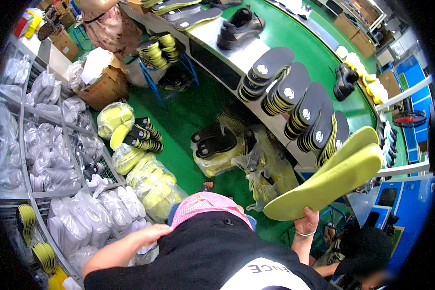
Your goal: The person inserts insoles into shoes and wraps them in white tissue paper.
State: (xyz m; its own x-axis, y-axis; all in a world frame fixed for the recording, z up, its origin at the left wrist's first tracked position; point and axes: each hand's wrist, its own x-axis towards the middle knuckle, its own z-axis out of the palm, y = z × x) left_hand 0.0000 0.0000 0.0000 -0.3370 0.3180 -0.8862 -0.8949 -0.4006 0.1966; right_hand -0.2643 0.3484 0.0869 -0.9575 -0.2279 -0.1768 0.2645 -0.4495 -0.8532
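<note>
Two yellow-green insoles (324, 188), lying partly one over the other and fanned apart at the toe, are gripped near the lower edge by my right hand (307, 223). They are held up in front of the bench at right. My left hand (154, 234) rests at my waist, touching the side of my black shirt (198, 251) beside the pink cloth (208, 205); its fingers are mostly hidden. On the white bench (275, 128), close to the held insoles, several stacks of black-topped insoles (319, 130) stand in a row.
Bagged white insoles (82, 217) fill the wire rack at left. Bags of yellow insoles (152, 181) and black insoles (217, 142) lie on the green floor. A blue-legged stool (159, 82) holds more insoles. Another person (362, 249) is low at right; a second person (108, 29) stands at far left.
</note>
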